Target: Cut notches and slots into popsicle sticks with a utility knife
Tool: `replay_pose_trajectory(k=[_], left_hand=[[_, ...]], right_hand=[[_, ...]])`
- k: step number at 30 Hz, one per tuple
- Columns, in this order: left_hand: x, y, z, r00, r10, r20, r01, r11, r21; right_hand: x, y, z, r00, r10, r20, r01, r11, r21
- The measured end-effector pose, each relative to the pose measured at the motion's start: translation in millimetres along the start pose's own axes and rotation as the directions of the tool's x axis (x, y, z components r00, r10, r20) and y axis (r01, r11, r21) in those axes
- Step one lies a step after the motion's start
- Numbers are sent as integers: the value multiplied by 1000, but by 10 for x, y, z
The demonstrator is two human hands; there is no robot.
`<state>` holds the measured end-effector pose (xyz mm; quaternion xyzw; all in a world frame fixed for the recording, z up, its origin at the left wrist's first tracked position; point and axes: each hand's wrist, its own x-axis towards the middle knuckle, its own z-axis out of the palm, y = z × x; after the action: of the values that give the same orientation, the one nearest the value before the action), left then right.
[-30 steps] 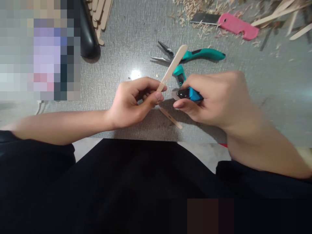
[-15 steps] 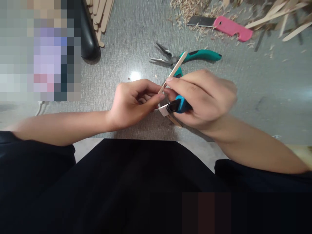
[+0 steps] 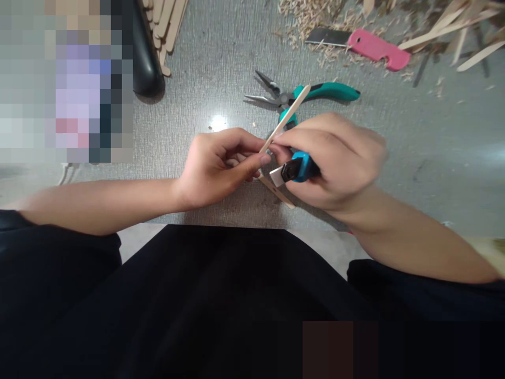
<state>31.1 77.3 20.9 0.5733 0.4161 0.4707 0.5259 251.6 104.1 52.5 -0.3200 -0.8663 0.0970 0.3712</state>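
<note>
My left hand pinches the lower end of a flat wooden stick that slants up and to the right above the grey table. My right hand is closed around a blue and black utility knife, its short blade pointing left, just below the stick. The right forefinger and thumb also touch the stick near the left fingertips. Another wooden stick lies flat on the table under the knife.
Teal-handled long-nose pliers lie behind the hands. A pink-handled knife sits among wood shavings at the back. Loose sticks lie back right, a pile of sticks and a black rounded object back left.
My right hand moved left to the held stick and now touches it with its fingertips. The knife dropped lower, below the stick. The stick has turned more edge-on.
</note>
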Motion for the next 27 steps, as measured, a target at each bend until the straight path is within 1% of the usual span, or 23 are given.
replay_pose_trajectory(k=[1, 3, 4, 7, 8, 10, 12, 16, 19, 23, 27], left_hand=[[0, -8, 0, 1000, 8, 0, -8, 1000, 11], [2, -18, -2, 1000, 23, -2, -23, 999, 21], [4, -18, -3, 1000, 26, -2, -26, 999, 21], [15, -4, -11, 999, 44, 2, -44, 999, 4], [20, 2, -14, 999, 41, 6, -41, 999, 0], [26, 12, -19, 999, 33, 3, -33, 999, -12], [26, 16, -21, 1000, 16, -11, -16, 1000, -24], [13, 18, -19, 999, -4, -43, 3, 1000, -15], [10, 24, -24, 997, 28, -72, -29, 1000, -6], [23, 30, -37, 995, 51, -82, -53, 998, -28], [34, 24, -44, 995, 74, -60, -75, 997, -23]], right_hand=[[16, -4, 1, 1000, 2, -13, -1, 1000, 22], [43, -21, -12, 999, 26, 21, -27, 999, 29], [53, -31, -23, 999, 27, 32, -28, 999, 23], [60, -45, -50, 992, 35, 121, -33, 999, -18], [54, -38, -50, 992, 34, 121, -30, 999, -34], [34, -7, -40, 992, 54, 115, -43, 995, -92], [13, 39, -30, 995, 58, 81, -44, 985, -167], [-4, 117, -71, 986, 122, 114, -86, 958, -274], [3, 133, -138, 964, 202, 173, -131, 928, -349], [27, 116, -200, 939, 245, 240, -128, 899, -420], [56, 80, -223, 864, 363, 348, -193, 878, -437]])
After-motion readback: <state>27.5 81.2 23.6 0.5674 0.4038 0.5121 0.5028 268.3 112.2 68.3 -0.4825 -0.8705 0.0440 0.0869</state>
